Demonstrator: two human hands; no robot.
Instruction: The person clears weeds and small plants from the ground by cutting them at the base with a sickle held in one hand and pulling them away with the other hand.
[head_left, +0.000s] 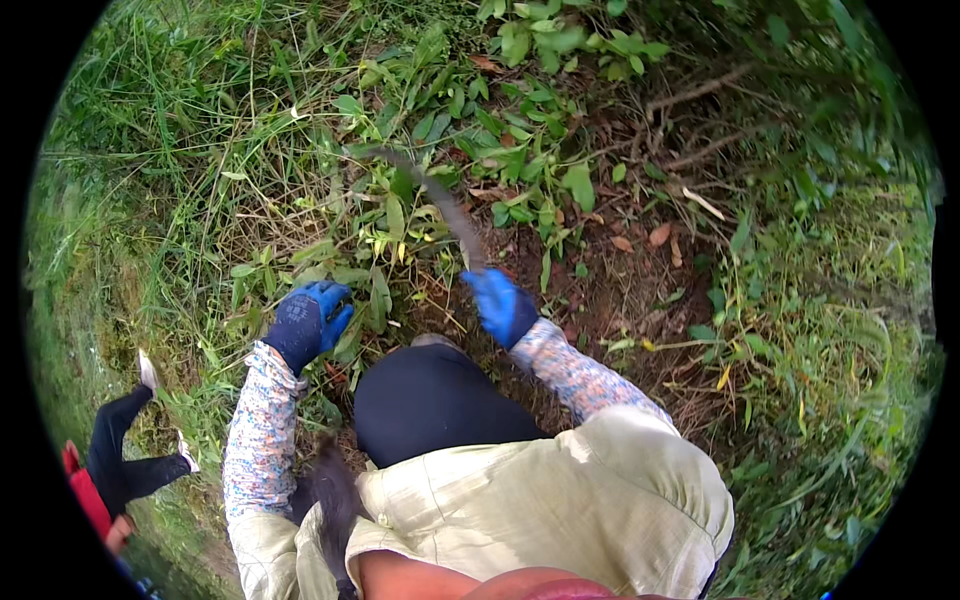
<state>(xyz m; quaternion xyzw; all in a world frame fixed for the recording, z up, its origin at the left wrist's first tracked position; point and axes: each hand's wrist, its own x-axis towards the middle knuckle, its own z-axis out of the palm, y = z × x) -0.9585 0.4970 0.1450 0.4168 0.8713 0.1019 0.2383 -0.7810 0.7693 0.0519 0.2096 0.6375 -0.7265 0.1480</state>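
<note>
My right hand (499, 306), in a blue coated work glove, is closed on the near end of a long curved sickle blade (450, 206), whose handle is hidden in the fist. The blade is blurred and reaches up and left over leafy weeds (394, 217). To the left, my left hand (311, 319) wears a matching glove with printed writing on its back. Its fingers are slightly bent and apart among green leaves, with no clear hold on any of them. Between the hands, my bent knee in dark trousers (442, 397) is close to the ground.
Tall grass (172, 127) grows at the upper left. Bare reddish soil (637, 292) with dry leaves lies right of the sickle. Woody branches (697, 94) stick out at the upper right. Another person (116, 450) in dark trousers and a red top is at the far left.
</note>
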